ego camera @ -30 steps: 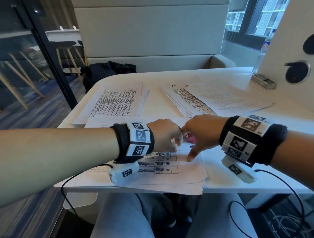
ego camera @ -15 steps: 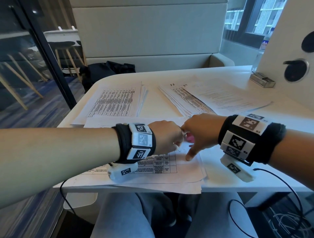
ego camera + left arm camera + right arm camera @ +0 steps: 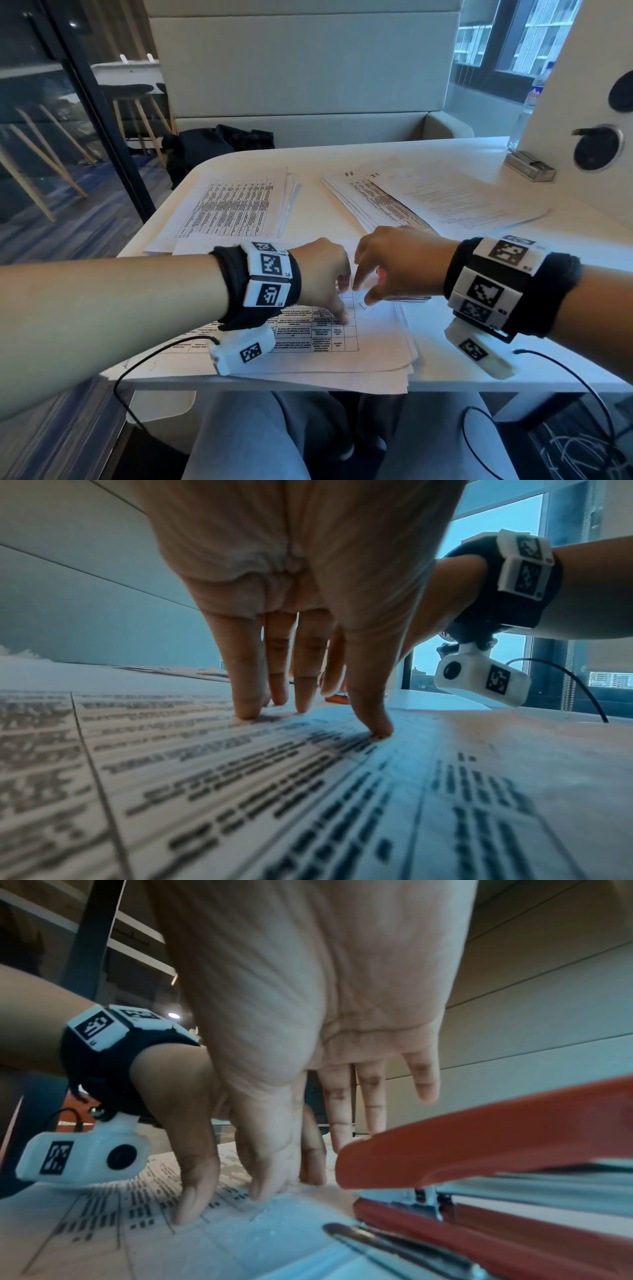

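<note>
A stack of printed sheets [image 3: 376, 339] lies at the near edge of the white table [image 3: 445, 373]. My left hand [image 3: 337, 301] stands on it with straight fingers [image 3: 246, 710] and thumb pressing the top sheet down. My right hand [image 3: 366, 291] hovers just to its right; its thumb [image 3: 260, 1188] and forefinger tips touch the paper, while the other fingers stick out straight. A red stapler [image 3: 479, 1139] lies flat on the sheets under the right palm, with its mouth toward the fingertips; from the head view only slivers of the stapler [image 3: 407, 298] show. Neither hand holds it.
Two more paper stacks lie farther back, one at the left [image 3: 233, 209] and one at the right [image 3: 445, 202]. A small metal box [image 3: 529, 166] sits by a white panel with sockets [image 3: 597, 147]. A black bag [image 3: 219, 144] rests on the bench beyond.
The fingertips of both hands met over the sheet; now the hands have drawn slightly apart, and my left fingers press down on the paper.
</note>
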### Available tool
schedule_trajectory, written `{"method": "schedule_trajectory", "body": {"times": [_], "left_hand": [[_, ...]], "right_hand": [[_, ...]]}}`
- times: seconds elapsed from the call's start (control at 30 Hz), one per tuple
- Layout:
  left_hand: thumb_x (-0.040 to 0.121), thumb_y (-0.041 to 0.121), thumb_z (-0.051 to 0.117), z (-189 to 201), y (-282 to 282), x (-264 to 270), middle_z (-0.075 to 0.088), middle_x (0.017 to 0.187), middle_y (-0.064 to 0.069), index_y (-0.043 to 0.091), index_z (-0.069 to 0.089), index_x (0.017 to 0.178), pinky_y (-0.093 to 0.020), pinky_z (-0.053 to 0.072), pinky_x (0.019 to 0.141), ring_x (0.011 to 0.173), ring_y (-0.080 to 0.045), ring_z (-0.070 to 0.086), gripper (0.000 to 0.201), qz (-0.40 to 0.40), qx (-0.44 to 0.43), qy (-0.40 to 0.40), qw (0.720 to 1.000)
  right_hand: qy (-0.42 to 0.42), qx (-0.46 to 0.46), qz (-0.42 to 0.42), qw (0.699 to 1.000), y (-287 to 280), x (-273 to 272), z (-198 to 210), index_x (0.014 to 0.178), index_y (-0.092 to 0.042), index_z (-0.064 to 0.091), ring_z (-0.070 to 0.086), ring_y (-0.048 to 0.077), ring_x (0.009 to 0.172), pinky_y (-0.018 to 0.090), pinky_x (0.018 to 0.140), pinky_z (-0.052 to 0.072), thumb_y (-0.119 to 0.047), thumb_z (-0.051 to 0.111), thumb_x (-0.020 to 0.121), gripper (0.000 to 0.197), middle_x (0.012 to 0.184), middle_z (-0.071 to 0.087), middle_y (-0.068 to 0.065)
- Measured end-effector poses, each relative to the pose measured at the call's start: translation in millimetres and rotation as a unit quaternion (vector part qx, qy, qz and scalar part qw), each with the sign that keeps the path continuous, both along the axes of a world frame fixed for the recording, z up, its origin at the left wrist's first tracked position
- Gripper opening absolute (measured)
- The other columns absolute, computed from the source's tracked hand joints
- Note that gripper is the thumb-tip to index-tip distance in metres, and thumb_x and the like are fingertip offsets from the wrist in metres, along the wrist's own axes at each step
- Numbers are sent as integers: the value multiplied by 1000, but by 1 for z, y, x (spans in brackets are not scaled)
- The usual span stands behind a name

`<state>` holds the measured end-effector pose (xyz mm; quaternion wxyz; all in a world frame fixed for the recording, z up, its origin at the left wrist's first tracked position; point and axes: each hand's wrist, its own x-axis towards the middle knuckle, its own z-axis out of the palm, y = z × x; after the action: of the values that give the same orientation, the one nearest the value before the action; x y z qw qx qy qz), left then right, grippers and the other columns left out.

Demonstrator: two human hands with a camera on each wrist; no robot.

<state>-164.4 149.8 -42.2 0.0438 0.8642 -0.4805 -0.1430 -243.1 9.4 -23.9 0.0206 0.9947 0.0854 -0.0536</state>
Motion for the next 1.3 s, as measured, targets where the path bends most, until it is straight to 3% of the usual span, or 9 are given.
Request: {"method": "schedule_trajectory", "body": {"times": [0.17,0.37,0.63,0.73,0.83,1.0,1.17,1.3], "left_hand": [[60,44,86,0,0,0,70,97,5,17,72,97,-34,52,87,93,-14,64,48,-3,-3,14,1000],[59,46,86,-1,1,0,70,91,4,20,73,95,-34,53,84,88,-14,65,46,-5,-9,12,1000],[63,43,85,-1,3,0,70,95,5,17,71,100,-35,52,87,91,-14,65,47,-9,-16,20,1000],[68,40,83,-3,6,2,71,98,4,18,73,92,-36,50,90,94,-14,64,35,-13,-31,36,999],[74,33,80,4,10,4,73,98,3,18,76,92,-34,49,92,95,-13,65,24,5,-90,79,993],[77,18,79,18,24,16,73,77,6,15,77,90,-37,58,80,78,-13,66,13,73,-230,201,949],[79,15,77,25,48,24,71,71,8,17,77,85,-29,57,72,69,-4,62,7,85,-281,235,927],[77,7,76,32,76,37,67,58,11,14,76,76,-27,53,66,60,-6,59,8,96,-293,201,930]], "right_hand": [[9,-27,11,1000,7,-1,-5,102,-45,70,44,14,112,39,95,40,-52,68,79,24,109,63,-14],[9,-53,27,998,9,3,-5,90,-42,71,40,12,108,38,92,39,-53,68,78,16,107,62,-19],[12,-68,20,997,11,4,-3,80,-41,65,38,12,105,40,92,34,-56,68,76,15,103,60,-18],[3,-8,-5,1000,9,1,-2,74,-41,63,41,12,104,39,91,34,-51,68,78,12,96,61,-14],[-26,115,-40,992,4,0,5,74,-40,68,44,3,90,33,84,34,-47,71,78,9,90,62,-15],[-69,249,-59,964,3,6,17,75,-36,71,57,1,75,26,71,46,-39,76,76,6,77,67,-15],[-88,306,-53,947,19,14,27,77,-33,74,62,6,70,28,70,53,-39,79,73,8,75,70,-11],[-54,280,-49,957,33,23,29,96,-36,71,64,1,77,29,80,54,-50,73,73,27,82,70,-14]]}}
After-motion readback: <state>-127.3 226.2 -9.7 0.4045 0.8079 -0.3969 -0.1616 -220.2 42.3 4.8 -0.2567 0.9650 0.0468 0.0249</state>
